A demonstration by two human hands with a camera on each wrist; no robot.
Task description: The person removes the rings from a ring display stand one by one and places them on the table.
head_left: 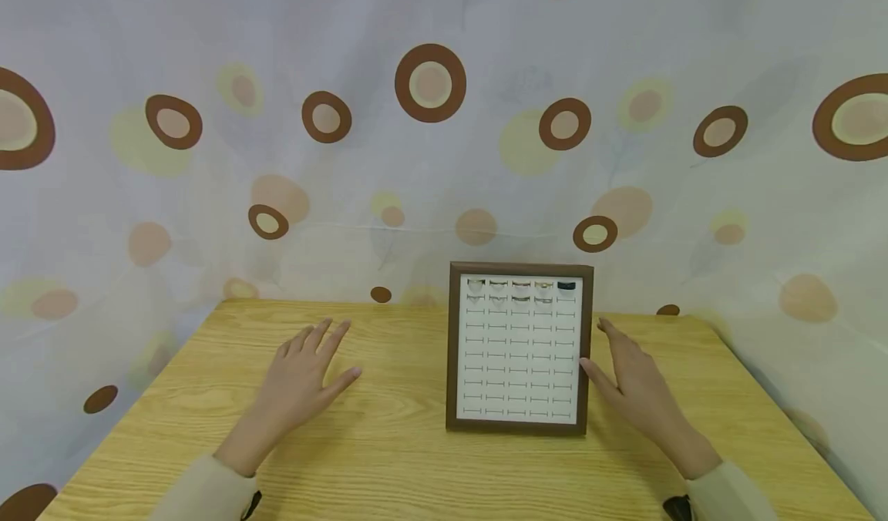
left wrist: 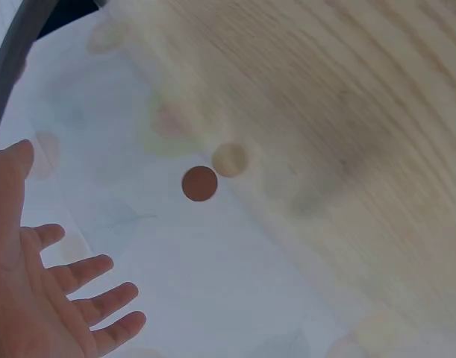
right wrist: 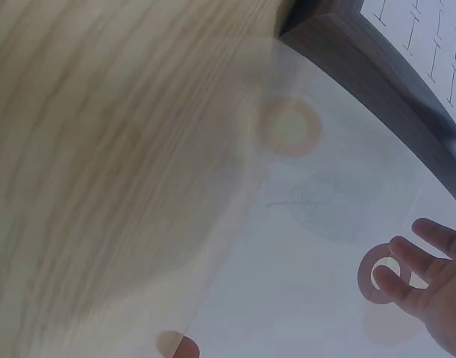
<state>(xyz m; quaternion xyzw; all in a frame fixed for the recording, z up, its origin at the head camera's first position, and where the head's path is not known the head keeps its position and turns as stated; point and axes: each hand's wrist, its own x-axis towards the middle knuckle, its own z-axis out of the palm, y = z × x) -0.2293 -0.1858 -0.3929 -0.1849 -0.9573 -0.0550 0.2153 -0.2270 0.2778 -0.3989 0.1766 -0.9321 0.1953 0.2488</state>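
A brown-framed ring display board [head_left: 519, 359] stands upright on the wooden table, right of the middle. Its white panel has rows of short slots; several rings [head_left: 520, 284] sit in the top two rows, one of them a black band [head_left: 566, 285]. My right hand [head_left: 634, 382] is beside the frame's right edge, fingers spread and thumb tip right at the edge. To the left of the board my left hand [head_left: 300, 378] hovers over the table with fingers spread, holding nothing. In the right wrist view the frame's corner [right wrist: 332, 33] shows at the top right.
The light wooden table [head_left: 388, 475] reaches back to a pale curtain [head_left: 444, 166] printed with brown rings and pale dots. The curtain also hangs along both sides of the table. Both arms wear light sleeves [head_left: 211, 490] with dark straps at the wrists.
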